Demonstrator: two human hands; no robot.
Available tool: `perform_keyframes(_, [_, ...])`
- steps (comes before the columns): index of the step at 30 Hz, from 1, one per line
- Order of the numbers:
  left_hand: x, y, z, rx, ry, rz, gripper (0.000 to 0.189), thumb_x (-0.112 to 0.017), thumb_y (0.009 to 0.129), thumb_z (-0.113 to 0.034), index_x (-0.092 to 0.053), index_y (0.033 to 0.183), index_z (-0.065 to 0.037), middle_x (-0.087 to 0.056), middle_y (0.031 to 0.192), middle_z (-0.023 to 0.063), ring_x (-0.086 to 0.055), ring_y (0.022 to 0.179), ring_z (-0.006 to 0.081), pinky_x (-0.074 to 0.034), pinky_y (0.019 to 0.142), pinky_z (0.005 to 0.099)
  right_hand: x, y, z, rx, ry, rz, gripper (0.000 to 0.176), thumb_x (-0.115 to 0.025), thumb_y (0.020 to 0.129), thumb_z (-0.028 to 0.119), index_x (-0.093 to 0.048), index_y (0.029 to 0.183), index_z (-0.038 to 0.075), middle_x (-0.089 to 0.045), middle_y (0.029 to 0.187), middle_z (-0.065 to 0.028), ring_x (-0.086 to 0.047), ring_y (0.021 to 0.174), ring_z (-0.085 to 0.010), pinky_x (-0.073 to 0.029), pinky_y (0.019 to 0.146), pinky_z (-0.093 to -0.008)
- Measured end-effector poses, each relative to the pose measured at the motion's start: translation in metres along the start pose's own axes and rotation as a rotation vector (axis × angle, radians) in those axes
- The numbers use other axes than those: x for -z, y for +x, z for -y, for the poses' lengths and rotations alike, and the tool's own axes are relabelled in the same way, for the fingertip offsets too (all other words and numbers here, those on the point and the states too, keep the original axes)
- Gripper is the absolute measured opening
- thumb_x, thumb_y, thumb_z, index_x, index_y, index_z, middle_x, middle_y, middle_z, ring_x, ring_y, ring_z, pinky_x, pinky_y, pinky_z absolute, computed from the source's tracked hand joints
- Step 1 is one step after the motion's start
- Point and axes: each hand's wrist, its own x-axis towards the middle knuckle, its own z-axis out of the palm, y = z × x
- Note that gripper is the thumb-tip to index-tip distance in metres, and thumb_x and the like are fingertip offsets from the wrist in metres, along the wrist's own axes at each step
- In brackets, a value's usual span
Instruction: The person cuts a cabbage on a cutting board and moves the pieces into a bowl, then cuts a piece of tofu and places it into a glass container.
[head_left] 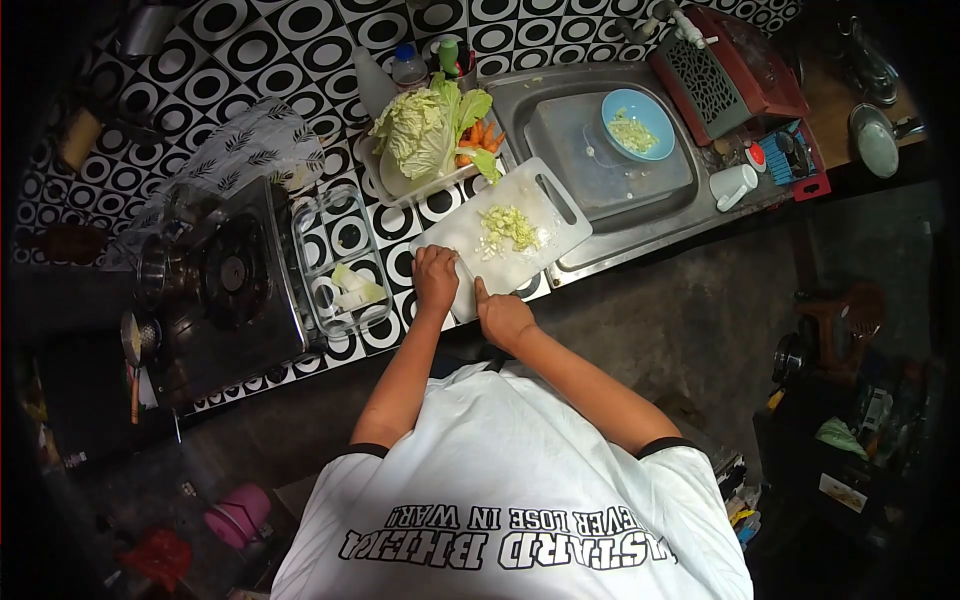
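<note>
On the tiled counter lies a white cutting board (522, 185), tilted, its slotted handle end reaching over the sink edge. Chopped pale green cabbage (510, 228) is heaped at its middle. My left hand (436, 277) rests at the board's left corner, fingers curled down; what is under them is hidden. My right hand (505, 320) is closed at the board's near edge, index finger stretched along a knife (464, 288), whose pale blade shows between both hands. Left of the board, a clear glass dish (338, 322) holds cut cabbage pieces (355, 288).
Behind the board, a tray (400, 197) holds a cabbage head (418, 135) and carrots (482, 137). A blue bowl (638, 125) with chopped cabbage sits on a lidded container (560, 160) in the sink. A gas stove (235, 335) stands left; a white mug (733, 186) stands right.
</note>
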Motion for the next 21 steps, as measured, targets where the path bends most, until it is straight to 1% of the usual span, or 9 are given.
perform_keyframes(2, [0.001,0.000,-0.001,0.003,-0.007,-0.001,0.006,-0.068,0.077,-0.005,-0.067,0.082,-0.009,-0.061,0.087,0.0039,-0.055,0.092,0.0263,-0.042,0.080,0.0409,-0.008,-0.002,-0.004,0.003,0.025,-0.025,0.062,-0.047,0.085,0.007,-0.031,0.142,-0.012,-0.070,0.082,-0.0204,-0.070,0.073,-0.0304,-0.057,0.064,-0.0394])
perform_keyframes(6, [0.002,0.001,-0.002,0.000,-0.003,-0.001,0.006,-0.067,0.077,-0.005,-0.067,0.082,-0.009,-0.061,0.087,0.0038,-0.055,0.091,0.0262,-0.042,0.079,0.0408,-0.028,-0.005,-0.015,0.020,0.043,-0.068,0.066,-0.048,0.084,0.007,-0.028,0.144,-0.010,-0.069,0.080,-0.0211,-0.070,0.071,-0.0313,-0.057,0.063,-0.0406])
perform_keyframes(9, [0.003,0.001,-0.003,-0.003,0.007,-0.002,0.006,-0.067,0.077,-0.005,-0.067,0.082,-0.008,-0.061,0.087,0.0040,-0.055,0.091,0.0265,-0.042,0.079,0.0410,-0.039,-0.005,-0.020,0.043,0.050,-0.118,0.069,-0.049,0.083,0.008,-0.026,0.146,-0.008,-0.067,0.078,-0.0197,-0.069,0.068,-0.0310,-0.057,0.061,-0.0403])
perform_keyframes(11, [0.001,0.000,0.000,-0.024,-0.010,-0.017,0.006,-0.067,0.077,-0.004,-0.066,0.082,-0.008,-0.060,0.087,0.0042,-0.055,0.090,0.0267,-0.042,0.079,0.0411,-0.041,-0.005,-0.020,0.026,0.049,-0.070,0.078,-0.052,0.079,0.005,-0.020,0.149,-0.006,-0.065,0.081,-0.0204,-0.067,0.069,-0.0327,-0.055,0.062,-0.0402])
perform_keyframes(18, [0.002,0.000,-0.002,-0.024,-0.004,-0.015,0.006,-0.067,0.077,-0.005,-0.066,0.082,-0.008,-0.060,0.087,0.0042,-0.055,0.090,0.0270,-0.041,0.078,0.0414,-0.047,0.011,-0.022,0.047,0.073,-0.132,0.077,-0.050,0.080,0.005,-0.019,0.149,-0.005,-0.064,0.080,-0.0200,-0.067,0.068,-0.0323,-0.054,0.062,-0.0411])
perform_keyframes(20, [0.002,0.000,-0.003,-0.026,-0.015,-0.030,0.005,-0.066,0.078,-0.006,-0.065,0.082,-0.008,-0.060,0.087,0.0041,-0.055,0.089,0.0271,-0.041,0.078,0.0413,-0.042,0.021,-0.024,0.078,0.003,-0.169,0.069,-0.048,0.083,0.006,-0.024,0.147,-0.007,-0.066,0.081,-0.0194,-0.068,0.069,-0.0309,-0.056,0.063,-0.0399])
perform_keyframes(21, [0.003,-0.001,-0.003,-0.029,-0.012,-0.035,0.005,-0.066,0.078,-0.006,-0.065,0.082,-0.008,-0.060,0.087,0.0041,-0.055,0.089,0.0271,-0.041,0.078,0.0413,-0.041,0.025,-0.025,0.080,0.002,-0.175,0.069,-0.048,0.083,0.006,-0.024,0.147,-0.007,-0.066,0.081,-0.0194,-0.068,0.069,-0.0309,-0.056,0.063,-0.0399])
